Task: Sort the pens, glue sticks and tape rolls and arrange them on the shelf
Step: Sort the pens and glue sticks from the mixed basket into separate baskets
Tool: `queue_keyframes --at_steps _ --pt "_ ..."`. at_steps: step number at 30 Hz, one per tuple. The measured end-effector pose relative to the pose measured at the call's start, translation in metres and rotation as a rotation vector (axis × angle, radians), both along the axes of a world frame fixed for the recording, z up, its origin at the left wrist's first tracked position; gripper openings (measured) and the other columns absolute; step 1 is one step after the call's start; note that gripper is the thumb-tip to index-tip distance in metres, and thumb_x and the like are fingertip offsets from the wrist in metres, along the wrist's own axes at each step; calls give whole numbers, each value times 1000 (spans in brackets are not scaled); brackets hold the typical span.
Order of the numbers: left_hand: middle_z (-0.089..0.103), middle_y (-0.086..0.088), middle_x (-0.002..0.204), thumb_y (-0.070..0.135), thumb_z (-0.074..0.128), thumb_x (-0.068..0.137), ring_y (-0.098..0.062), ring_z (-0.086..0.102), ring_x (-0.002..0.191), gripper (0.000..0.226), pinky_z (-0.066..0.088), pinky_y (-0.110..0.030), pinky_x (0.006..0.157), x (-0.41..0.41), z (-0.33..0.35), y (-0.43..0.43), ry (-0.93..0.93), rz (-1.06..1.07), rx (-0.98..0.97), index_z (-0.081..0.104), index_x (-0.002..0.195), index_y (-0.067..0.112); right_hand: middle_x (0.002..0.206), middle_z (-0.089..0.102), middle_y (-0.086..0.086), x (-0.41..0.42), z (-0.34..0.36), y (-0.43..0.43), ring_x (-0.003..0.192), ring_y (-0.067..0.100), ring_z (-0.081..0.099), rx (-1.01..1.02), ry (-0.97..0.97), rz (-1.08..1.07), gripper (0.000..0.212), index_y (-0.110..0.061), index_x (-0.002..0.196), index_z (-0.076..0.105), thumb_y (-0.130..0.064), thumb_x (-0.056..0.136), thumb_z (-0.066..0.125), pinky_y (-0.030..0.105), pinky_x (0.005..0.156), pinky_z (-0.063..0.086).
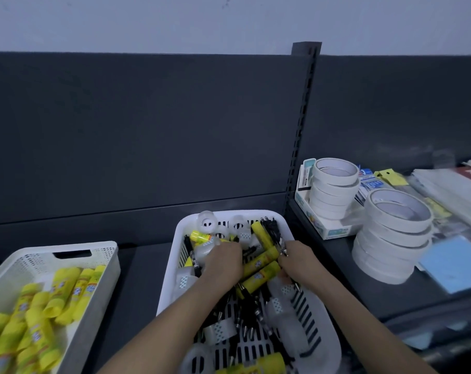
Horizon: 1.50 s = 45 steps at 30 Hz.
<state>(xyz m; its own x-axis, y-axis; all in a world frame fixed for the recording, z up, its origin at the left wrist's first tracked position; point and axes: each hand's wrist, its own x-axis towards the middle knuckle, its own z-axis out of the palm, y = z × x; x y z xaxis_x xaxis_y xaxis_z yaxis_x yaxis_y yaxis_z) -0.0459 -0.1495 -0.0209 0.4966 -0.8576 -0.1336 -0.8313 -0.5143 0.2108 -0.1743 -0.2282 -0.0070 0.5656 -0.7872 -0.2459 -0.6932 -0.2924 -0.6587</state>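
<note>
Both hands in mixed basket: left hand curled, grip unclear; right hand grips black pens. Glue sticks between hands look light, stiff, slick; grab mid-barrel.

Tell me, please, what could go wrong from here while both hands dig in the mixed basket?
The right hand seems to grip a bunch of pens tangled among glue sticks; pulling up could flick some over the basket rim. The tall tape stack stands close to the right forearm; a swing outward might topple it.
</note>
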Motion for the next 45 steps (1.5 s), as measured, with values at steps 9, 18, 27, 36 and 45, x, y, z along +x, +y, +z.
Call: queue_keyframes --at_steps 9,18,27,36,45 --pt "50 -10 73 1 58 74 -27 55 68 14 39 -28 57 30 13 17 717 195 -164 47 82 5 73 55 13 -6 9 12 59 21 56 324 -309 -35 16 -7 76 53 4 87 49 32 55 47" --pt "45 -4 65 -15 48 85 -9 42 43 30 36 -22 47 31 49 61 1146 306 -664 49 95 13 64 61 11 8 26 47 52 19 57 644 -551 2 11 -3 94 56 -3 95 45 26 46 46" --pt "51 -4 68 -8 41 90 -14 49 53 24 44 -27 55 72 96 168 1239 488 -1091 51 84 12 61 60 11 68 47 117 47 17 57 795 -616 249 12 -3 91 55 1 92 43 25 45 45" --pt "56 -8 63 -8 36 93 -15 58 48 22 49 -27 50 184 93 352 1092 672 -1370 45 84 10 53 62 9 196 53 254 42 15 59 861 -579 446 15 -2 88 55 1 95 41 22 41 49" --pt "53 -11 69 -11 39 91 -20 49 58 20 39 -28 55 317 69 484 759 799 -802 45 90 8 66 56 17 358 30 410 43 16 59 918 -477 395 21 -5 77 47 8 92 40 22 43 51"
